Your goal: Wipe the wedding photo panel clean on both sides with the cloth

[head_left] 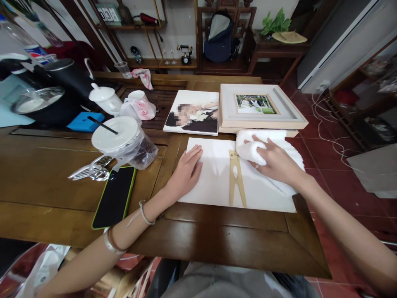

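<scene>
The right hand [274, 159] had its fingers closed around a bunched fold of white towel [254, 152], the rest of which trailed loosely over the near-right part of a white board [214, 182]. Taking that board as the clock's centre, with 12 farthest from the person, the right hand was at 2 o'clock. The left hand [189, 169] lay flat at 9 o'clock on the board's edge, fingers close together and thumb a little apart, gripping nothing.

Between the hands, a pale forked piece [235, 181] lay on the board, legs toward 6 o'clock and head just beside the towel.

Farther out on the brown desk [217, 231], a picture panel [192, 120] lay at 11 o'clock, next to a framed photo [256, 103] at 1 o'clock. A phone [114, 198] with a green edge lay just below 9 o'clock, near a shiny metal object [93, 169]. A lidded cup [116, 134] with a black straw was between 9 and 10, and a white teapot [105, 99] stood at 10 o'clock.
</scene>
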A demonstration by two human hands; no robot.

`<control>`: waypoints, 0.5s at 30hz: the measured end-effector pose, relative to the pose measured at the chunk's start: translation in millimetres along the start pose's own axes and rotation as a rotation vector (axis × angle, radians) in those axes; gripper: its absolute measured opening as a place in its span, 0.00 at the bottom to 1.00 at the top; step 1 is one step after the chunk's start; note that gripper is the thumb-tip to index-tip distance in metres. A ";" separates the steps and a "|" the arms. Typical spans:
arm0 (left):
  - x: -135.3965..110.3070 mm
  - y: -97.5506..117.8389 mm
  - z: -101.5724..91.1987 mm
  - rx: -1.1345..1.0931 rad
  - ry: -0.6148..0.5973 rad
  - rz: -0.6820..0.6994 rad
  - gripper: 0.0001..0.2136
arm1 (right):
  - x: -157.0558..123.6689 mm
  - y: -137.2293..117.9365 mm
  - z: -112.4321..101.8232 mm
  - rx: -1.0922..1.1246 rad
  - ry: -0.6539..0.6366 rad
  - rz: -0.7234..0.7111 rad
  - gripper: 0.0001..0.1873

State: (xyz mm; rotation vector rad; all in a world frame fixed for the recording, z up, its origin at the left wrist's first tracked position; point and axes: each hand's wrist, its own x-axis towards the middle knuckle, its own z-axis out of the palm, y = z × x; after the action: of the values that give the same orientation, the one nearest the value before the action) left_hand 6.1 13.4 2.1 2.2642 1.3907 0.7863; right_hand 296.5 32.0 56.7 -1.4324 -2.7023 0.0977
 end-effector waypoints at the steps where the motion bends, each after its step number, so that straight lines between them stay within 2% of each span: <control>1: 0.0 -0.1 0.1 -0.002 0.002 0.000 0.18 | 1.4 -1.7 4.2 -0.022 0.031 -0.005 0.08; 4: -0.1 -0.6 0.5 -0.009 0.006 0.000 0.18 | -5.2 -10.8 11.8 -0.048 0.083 -0.024 0.05; 7: -0.2 -1.1 0.8 -0.011 0.006 0.004 0.18 | -23.0 -22.6 11.1 -0.013 0.064 -0.066 0.04; 15: -0.7 -1.1 1.1 0.001 -0.003 0.001 0.18 | -90.5 -55.8 -20.0 0.139 -0.121 -0.229 0.12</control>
State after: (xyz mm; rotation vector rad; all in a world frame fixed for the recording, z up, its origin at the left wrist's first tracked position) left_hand 5.8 13.2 0.4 2.2661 1.3886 0.7821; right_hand 303.3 -73.8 78.0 -1.1059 -2.8688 0.3603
